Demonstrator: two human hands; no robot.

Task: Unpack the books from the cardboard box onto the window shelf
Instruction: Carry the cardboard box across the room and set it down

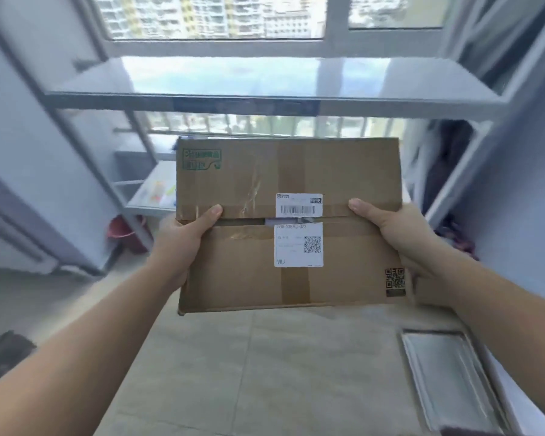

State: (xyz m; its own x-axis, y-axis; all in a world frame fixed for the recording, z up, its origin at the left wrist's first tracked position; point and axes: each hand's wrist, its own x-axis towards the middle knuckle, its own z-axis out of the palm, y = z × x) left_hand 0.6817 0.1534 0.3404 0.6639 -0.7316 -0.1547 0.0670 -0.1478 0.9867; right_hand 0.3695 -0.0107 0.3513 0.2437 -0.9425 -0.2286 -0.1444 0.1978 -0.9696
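The flat brown cardboard box (239,272) is up in the air in front of me, held between my two hands. Its long side runs from left to right. My left hand (183,237) grips the left edge and my right hand (400,237) grips the right edge. Each thumb lies on top, near the split in the middle, and my other fingers are tucked under the box where I cannot see them. Both hands are just as close to the box, one at each end.

The two top flaps meet in a thin gap that runs the long way. Brown tape and a white paper label (299,247) cross that gap. The label looks torn there. I cannot see any books yet, so I think the unpacking has not started.

The shiny grey window shelf (265,80) is straight ahead and higher than the box, well apart from it. I think I should lift the box up and forward, keeping it flat, and rest it on the shelf before I pull the flaps open.

Down on the tiled floor (265,372) a red plastic bucket (123,231) sits to the left, and a silver metal tray (447,372) lies to the right.
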